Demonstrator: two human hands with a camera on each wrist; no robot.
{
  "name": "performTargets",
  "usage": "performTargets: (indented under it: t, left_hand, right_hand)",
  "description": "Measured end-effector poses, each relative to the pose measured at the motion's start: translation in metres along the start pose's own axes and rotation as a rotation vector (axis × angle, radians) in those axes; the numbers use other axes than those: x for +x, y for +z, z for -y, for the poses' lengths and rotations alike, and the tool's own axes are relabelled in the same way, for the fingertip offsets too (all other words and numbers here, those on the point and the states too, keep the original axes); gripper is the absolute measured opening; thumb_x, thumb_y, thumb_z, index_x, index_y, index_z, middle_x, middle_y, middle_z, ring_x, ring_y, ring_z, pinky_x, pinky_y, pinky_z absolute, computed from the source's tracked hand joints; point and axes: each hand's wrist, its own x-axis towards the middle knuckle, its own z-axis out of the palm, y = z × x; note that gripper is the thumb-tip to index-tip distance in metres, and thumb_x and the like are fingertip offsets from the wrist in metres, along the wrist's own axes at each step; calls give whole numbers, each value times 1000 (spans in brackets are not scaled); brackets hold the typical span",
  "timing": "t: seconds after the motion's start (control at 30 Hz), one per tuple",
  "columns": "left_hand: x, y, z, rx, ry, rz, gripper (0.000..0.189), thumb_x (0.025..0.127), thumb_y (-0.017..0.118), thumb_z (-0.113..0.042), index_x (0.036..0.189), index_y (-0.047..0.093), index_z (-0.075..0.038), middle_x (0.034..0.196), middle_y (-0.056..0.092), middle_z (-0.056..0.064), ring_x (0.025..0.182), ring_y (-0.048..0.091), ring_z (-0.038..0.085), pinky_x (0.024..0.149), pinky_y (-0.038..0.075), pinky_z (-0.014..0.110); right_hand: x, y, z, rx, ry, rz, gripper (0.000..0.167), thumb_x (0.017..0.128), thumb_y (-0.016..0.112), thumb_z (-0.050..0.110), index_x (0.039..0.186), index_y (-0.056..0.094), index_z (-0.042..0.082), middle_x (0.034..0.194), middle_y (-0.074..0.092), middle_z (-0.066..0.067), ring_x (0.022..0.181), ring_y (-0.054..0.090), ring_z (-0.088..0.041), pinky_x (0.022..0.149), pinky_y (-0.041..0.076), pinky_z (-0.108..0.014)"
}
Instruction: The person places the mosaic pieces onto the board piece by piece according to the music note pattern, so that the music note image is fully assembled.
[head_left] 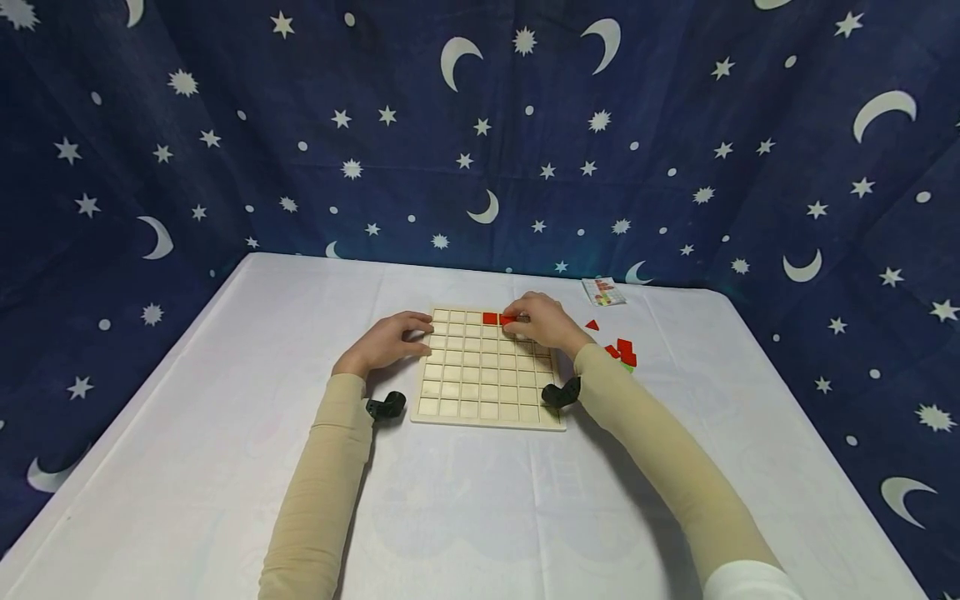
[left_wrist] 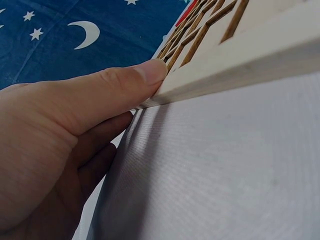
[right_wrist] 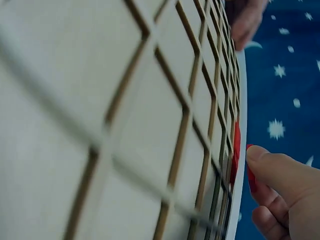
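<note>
A pale wooden grid board (head_left: 470,371) lies on the table between both hands. My left hand (head_left: 390,340) rests at its left edge, thumb (left_wrist: 145,75) straight against the rim, the other fingers beside it. At the far edge, my right hand (head_left: 546,321) pinches a small red tile (right_wrist: 251,172) between thumb and fingers; its full outline is hidden by them. One red square tile (head_left: 490,318) sits in a cell of the far row, just left of the right fingertips. The remaining cells in view are bare wood.
Right of the board lie a red triangle (head_left: 592,325) and a small cluster of red tiles (head_left: 625,346) with a green piece (head_left: 627,367) beside them. A printed card (head_left: 603,292) lies near the table's far edge. A starry blue curtain (head_left: 405,192) hangs behind the white-covered table (head_left: 465,508).
</note>
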Motion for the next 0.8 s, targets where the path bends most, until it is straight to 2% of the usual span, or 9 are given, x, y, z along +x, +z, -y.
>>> performTargets:
  t: [0.13, 0.3, 0.5, 0.8]
  left_hand:
    - [0, 0, -1, -4, -3, 0, 48, 90, 73, -22, 131, 61, -2, 147, 46, 12, 140, 35, 31, 116, 29, 47]
    - [0, 0, -1, -6, -7, -2, 47, 90, 73, -21, 131, 61, -2, 147, 46, 12, 139, 36, 31, 115, 30, 47]
    - [0, 0, -1, -8, -11, -2, 47, 89, 73, -21, 131, 61, -2, 147, 46, 12, 140, 36, 32, 115, 31, 47]
    - [1, 0, -1, -4, -13, -4, 47, 89, 73, -20, 131, 61, -1, 146, 47, 12, 139, 36, 32, 115, 30, 46]
  right_hand:
    - [7, 8, 13, -45, -16, 15, 34, 93, 69, 27, 121, 69, 9, 114, 64, -8, 108, 53, -27, 95, 39, -51]
    - [11, 15, 21, -45, -35, 17, 34, 92, 70, 28, 120, 70, 9, 112, 64, -7, 108, 53, -27, 93, 40, -50]
    - [11, 18, 22, -50, -50, 22, 37, 91, 71, 28, 123, 68, 8, 114, 63, -8, 108, 54, -27, 92, 41, -50]
    - [10, 16, 21, -59, -47, 29, 30, 92, 70, 24, 118, 70, 9, 111, 65, -7, 106, 57, -26, 93, 41, -51]
